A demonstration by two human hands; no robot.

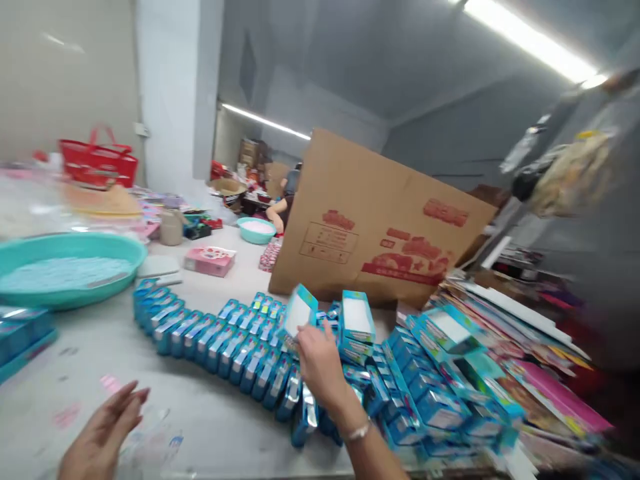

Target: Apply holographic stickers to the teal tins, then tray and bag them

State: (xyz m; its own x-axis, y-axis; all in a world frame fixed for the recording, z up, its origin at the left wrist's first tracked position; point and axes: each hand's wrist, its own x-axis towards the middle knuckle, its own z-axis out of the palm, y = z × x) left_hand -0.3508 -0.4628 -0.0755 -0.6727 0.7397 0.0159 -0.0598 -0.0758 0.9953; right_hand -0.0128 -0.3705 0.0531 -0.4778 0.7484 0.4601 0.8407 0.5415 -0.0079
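The white table (220, 420) is carrying the work. At its back, a printed cardboard panel (380, 220) is leaning. A turquoise basin (65, 300) is resting at left. Slim blue boxes (235, 353) are standing in a curved row mid-table. The left hand (105, 433) is hovering, fingers loose, clasping nothing. The right hand (319, 357) is gripping a white-topped blue carton (299, 313), tilting near the panel. A pale bracelet (359, 432) is circling the right wrist

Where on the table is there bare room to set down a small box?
The widest bare patch of the table lies between the large turquoise basin, the curved row of blue boxes and the left hand. A narrower strip separates that row from the pink box. Around the right hand, stacked blue boxes crowd together.
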